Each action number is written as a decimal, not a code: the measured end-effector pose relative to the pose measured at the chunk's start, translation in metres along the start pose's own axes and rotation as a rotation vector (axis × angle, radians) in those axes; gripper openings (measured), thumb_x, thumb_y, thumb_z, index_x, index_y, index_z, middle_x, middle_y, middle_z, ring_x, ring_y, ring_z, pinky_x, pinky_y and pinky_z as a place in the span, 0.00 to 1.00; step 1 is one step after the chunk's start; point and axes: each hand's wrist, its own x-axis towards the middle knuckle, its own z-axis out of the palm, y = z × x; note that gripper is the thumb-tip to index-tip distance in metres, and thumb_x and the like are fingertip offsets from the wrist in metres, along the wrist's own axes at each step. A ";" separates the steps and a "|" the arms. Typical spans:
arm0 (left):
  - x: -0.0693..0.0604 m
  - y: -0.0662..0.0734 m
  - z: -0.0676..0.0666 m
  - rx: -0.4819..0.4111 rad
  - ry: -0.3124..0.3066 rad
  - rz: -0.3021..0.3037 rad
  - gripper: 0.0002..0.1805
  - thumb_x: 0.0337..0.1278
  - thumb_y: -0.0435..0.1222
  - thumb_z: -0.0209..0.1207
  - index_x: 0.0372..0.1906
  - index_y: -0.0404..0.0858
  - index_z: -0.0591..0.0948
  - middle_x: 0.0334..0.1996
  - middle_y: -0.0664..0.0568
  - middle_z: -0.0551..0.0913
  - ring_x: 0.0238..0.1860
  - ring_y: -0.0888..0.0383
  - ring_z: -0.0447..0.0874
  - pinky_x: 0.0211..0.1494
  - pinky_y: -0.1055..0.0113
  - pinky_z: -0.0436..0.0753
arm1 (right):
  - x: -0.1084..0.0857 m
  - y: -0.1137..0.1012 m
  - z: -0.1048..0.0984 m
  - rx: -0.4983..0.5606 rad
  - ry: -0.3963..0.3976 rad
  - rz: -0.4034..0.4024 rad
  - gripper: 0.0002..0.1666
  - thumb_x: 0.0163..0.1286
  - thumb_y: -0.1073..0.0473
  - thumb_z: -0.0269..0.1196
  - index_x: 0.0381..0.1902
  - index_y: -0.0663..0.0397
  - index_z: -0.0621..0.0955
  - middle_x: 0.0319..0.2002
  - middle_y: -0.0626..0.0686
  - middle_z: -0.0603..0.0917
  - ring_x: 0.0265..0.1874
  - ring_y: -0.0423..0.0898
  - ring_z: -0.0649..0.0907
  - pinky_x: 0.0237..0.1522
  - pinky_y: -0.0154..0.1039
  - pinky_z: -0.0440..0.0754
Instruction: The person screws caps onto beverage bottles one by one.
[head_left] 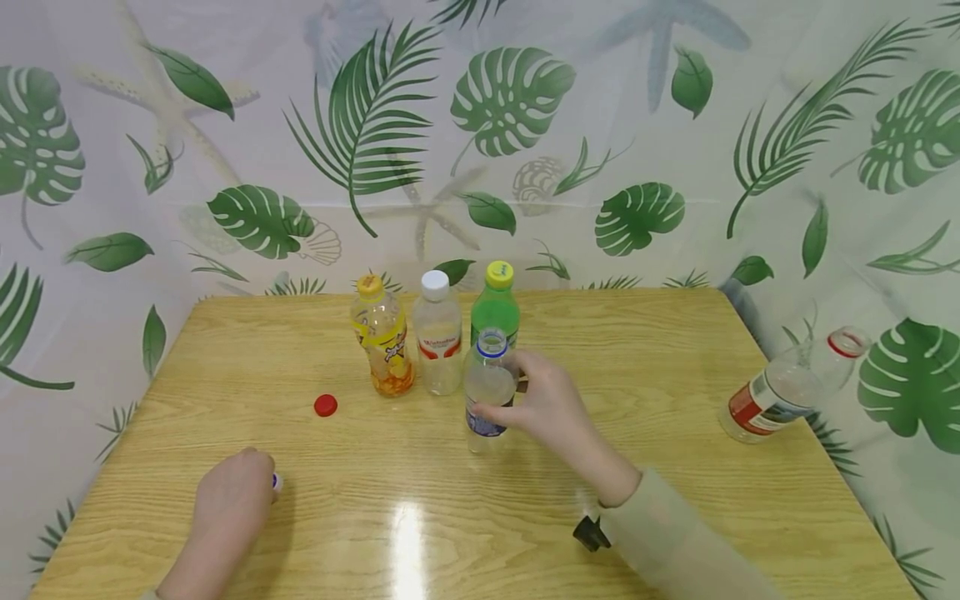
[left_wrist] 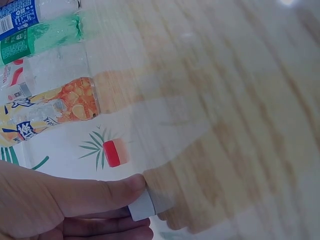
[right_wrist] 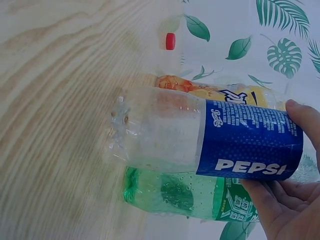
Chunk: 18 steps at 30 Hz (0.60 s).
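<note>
My right hand (head_left: 546, 402) grips a clear Pepsi bottle (head_left: 489, 379) by its blue label (right_wrist: 250, 140), thumb on one side and fingers on the other. The bottle stands upright with its mouth uncapped and a blue ring round the neck. On the left of the table, my left hand (head_left: 234, 493) pinches a small white cap (left_wrist: 142, 206) between thumb and fingers, close to the tabletop. A green bottle (head_left: 495, 310) with a yellow cap is just behind the Pepsi bottle, which partly hides it.
A clear bottle (head_left: 441, 321) with a white cap and an orange-labelled bottle (head_left: 384, 346) stand left of the Pepsi bottle. A red cap (head_left: 326, 406) lies on the wooden table (head_left: 360, 517). An uncapped bottle (head_left: 783, 387) with a red neck ring stands near the right edge.
</note>
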 end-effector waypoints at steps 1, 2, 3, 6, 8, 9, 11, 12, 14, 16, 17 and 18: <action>0.000 0.000 0.000 0.004 -0.003 0.001 0.08 0.50 0.27 0.75 0.26 0.31 0.84 0.25 0.44 0.83 0.25 0.53 0.78 0.26 0.53 0.83 | 0.000 0.000 0.000 0.000 -0.002 0.002 0.34 0.55 0.56 0.84 0.57 0.62 0.84 0.51 0.58 0.88 0.50 0.54 0.87 0.53 0.55 0.90; 0.000 0.000 0.000 0.009 -0.004 0.004 0.09 0.50 0.27 0.75 0.26 0.31 0.84 0.25 0.43 0.83 0.26 0.54 0.78 0.27 0.53 0.84 | 0.000 0.000 0.000 -0.001 -0.003 0.001 0.34 0.55 0.56 0.84 0.57 0.62 0.84 0.51 0.58 0.88 0.50 0.54 0.87 0.53 0.55 0.90; 0.000 0.000 0.000 0.011 -0.006 0.005 0.09 0.50 0.28 0.76 0.27 0.31 0.85 0.26 0.43 0.83 0.26 0.54 0.78 0.27 0.53 0.84 | 0.000 0.000 0.001 -0.003 -0.004 0.000 0.34 0.55 0.56 0.84 0.57 0.62 0.84 0.51 0.59 0.87 0.50 0.55 0.87 0.53 0.55 0.90; 0.000 0.001 -0.001 0.012 -0.010 0.005 0.09 0.50 0.28 0.76 0.28 0.30 0.85 0.26 0.43 0.84 0.26 0.54 0.79 0.27 0.54 0.84 | 0.001 -0.001 0.000 -0.003 -0.005 -0.003 0.34 0.55 0.56 0.84 0.57 0.62 0.84 0.51 0.59 0.87 0.50 0.55 0.88 0.53 0.55 0.90; 0.000 0.002 -0.001 0.005 -0.008 0.003 0.09 0.50 0.27 0.76 0.27 0.31 0.85 0.25 0.44 0.84 0.25 0.54 0.78 0.27 0.55 0.84 | 0.002 -0.001 0.000 -0.001 -0.006 -0.002 0.34 0.55 0.56 0.84 0.57 0.62 0.83 0.51 0.59 0.87 0.51 0.55 0.88 0.53 0.55 0.90; 0.000 0.002 -0.001 0.002 -0.007 0.002 0.09 0.49 0.27 0.76 0.26 0.31 0.85 0.25 0.44 0.84 0.25 0.55 0.77 0.26 0.55 0.84 | 0.002 -0.001 -0.001 -0.001 -0.007 -0.001 0.34 0.56 0.56 0.84 0.57 0.62 0.83 0.51 0.59 0.87 0.51 0.55 0.88 0.53 0.55 0.90; 0.000 0.001 -0.001 -0.002 -0.002 0.004 0.09 0.49 0.27 0.76 0.26 0.31 0.84 0.25 0.44 0.83 0.25 0.54 0.76 0.26 0.55 0.83 | 0.002 -0.001 -0.001 -0.005 -0.009 0.004 0.34 0.56 0.56 0.84 0.57 0.62 0.83 0.52 0.59 0.87 0.51 0.55 0.88 0.53 0.54 0.90; 0.000 0.001 -0.001 -0.004 0.000 0.004 0.09 0.49 0.27 0.76 0.25 0.31 0.84 0.25 0.44 0.83 0.25 0.54 0.76 0.26 0.55 0.83 | 0.002 -0.001 -0.002 -0.010 -0.010 0.008 0.34 0.56 0.56 0.84 0.57 0.62 0.83 0.52 0.59 0.87 0.51 0.55 0.87 0.53 0.54 0.90; 0.000 0.002 -0.001 -0.007 0.003 0.003 0.09 0.49 0.27 0.76 0.25 0.31 0.84 0.25 0.45 0.83 0.25 0.54 0.75 0.26 0.55 0.83 | 0.002 -0.001 -0.002 -0.026 -0.012 0.014 0.33 0.55 0.56 0.84 0.56 0.62 0.83 0.51 0.58 0.87 0.51 0.55 0.87 0.53 0.53 0.90; 0.000 0.001 -0.001 -0.005 0.005 0.006 0.09 0.48 0.27 0.76 0.25 0.31 0.84 0.24 0.45 0.83 0.25 0.54 0.76 0.26 0.54 0.83 | 0.002 -0.001 -0.003 -0.039 -0.017 0.024 0.33 0.55 0.55 0.84 0.54 0.62 0.83 0.50 0.58 0.87 0.50 0.54 0.87 0.52 0.52 0.91; 0.001 0.001 -0.001 -0.005 0.002 0.004 0.09 0.48 0.27 0.76 0.26 0.31 0.84 0.24 0.45 0.84 0.25 0.54 0.76 0.26 0.54 0.83 | 0.001 -0.001 -0.003 -0.048 -0.019 0.026 0.32 0.55 0.55 0.84 0.53 0.61 0.83 0.49 0.58 0.87 0.50 0.54 0.87 0.51 0.51 0.91; 0.001 0.001 -0.001 -0.005 -0.001 0.002 0.09 0.48 0.27 0.77 0.26 0.31 0.85 0.25 0.44 0.84 0.25 0.54 0.77 0.27 0.54 0.84 | 0.001 -0.001 -0.003 -0.048 -0.021 0.031 0.32 0.54 0.55 0.85 0.53 0.61 0.83 0.49 0.58 0.87 0.50 0.54 0.87 0.51 0.51 0.91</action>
